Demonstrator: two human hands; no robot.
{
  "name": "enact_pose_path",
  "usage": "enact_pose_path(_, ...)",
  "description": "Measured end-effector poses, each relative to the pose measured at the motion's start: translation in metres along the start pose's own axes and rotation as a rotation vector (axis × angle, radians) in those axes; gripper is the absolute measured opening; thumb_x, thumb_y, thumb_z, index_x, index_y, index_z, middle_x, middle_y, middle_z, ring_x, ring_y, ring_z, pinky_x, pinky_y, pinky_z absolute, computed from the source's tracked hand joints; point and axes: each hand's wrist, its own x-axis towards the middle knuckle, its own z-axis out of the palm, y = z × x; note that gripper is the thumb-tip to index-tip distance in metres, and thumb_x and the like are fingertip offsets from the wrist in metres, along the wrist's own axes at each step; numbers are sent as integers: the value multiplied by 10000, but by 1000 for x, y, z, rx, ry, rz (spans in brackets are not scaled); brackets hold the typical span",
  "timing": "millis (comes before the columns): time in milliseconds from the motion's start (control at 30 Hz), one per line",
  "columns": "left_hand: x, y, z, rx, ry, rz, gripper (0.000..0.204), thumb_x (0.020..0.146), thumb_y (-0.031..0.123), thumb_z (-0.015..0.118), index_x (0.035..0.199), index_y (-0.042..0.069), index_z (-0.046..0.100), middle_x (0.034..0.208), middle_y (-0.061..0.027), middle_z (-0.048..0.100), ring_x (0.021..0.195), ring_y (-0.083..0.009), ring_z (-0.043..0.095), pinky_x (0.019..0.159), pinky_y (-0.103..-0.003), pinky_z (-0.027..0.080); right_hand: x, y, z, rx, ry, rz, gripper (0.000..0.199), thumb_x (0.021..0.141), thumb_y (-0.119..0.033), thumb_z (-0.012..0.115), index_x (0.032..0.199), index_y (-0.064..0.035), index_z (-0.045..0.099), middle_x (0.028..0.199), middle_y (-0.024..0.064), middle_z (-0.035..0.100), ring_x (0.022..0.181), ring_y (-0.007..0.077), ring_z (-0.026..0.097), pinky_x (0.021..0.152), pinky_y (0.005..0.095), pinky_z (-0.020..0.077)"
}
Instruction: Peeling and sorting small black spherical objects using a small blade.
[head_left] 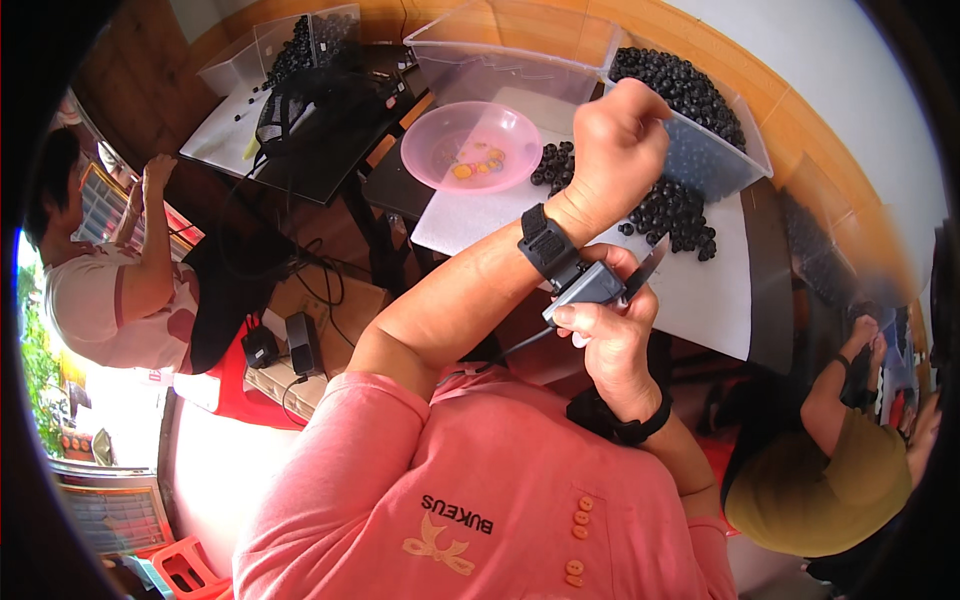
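Note:
My left hand (622,135) is raised in a fist over the table; whatever it may hold is hidden. A black strap (548,240) circles my left wrist. Just below it, my right hand (622,345) pinches a small grey box-like device (592,287) with a cable, close against that strap. A thin pointed blade (650,262) sticks up from between my right fingers; its handle is hidden. Beyond my hands, small round black pieces (670,215) lie heaped on a white board (715,300). A pink bowl (415,165) with small yellow and orange bits stands to the left.
A clear bin (755,155) full of black pieces stands at the back right, beside another clear bin (500,65). A person (120,290) sits at the left near a second table (300,175); another person (820,490) is at the right. Cables and black adapters (302,345) lie left.

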Motion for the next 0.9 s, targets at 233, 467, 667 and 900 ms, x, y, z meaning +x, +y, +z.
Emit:
enact_pose_path(233, 3, 21, -8, -569, -47, -648, 46, 810, -35, 596, 852, -20, 605, 724, -132, 663, 505, -190, 627, 455, -266, 470, 0, 5, -3, 19, -96, -80, 508, 661, 49, 756, 1124, 8, 551, 933, 47, 631, 845, 96, 597, 752, 236, 510)
enact_pose_path(467, 1, 52, -14, -607, -152, -600, 58, 813, -38, 607, 862, -14, 626, 759, -128, 676, 554, -170, 635, 497, -261, 487, 7, 11, -29, 288, 93, -66, 299, 978, -296, 519, 1086, -20, 561, 792, 112, 633, 549, 187, 604, 420, 226, 316)
enact_pose_path(667, -55, 113, 15, -986, -730, -416, 99, 815, -66, 610, 862, 17, 638, 688, -6, 592, 628, -71, 577, 554, -219, 443, 4, -3, -29, 94, -234, 90, 256, 871, -255, 687, 935, -16, 622, 849, 70, 665, 765, 116, 621, 706, 245, 499)
enact_pose_path(900, -80, 144, 9, -1147, -990, -463, 95, 776, -67, 611, 814, 19, 604, 566, -6, 534, 517, -67, 497, 474, -232, 343, -3, -21, -39, 1, -462, 62, 210, 763, -39, 744, 936, 11, 635, 863, 90, 689, 797, 144, 678, 729, 262, 548)
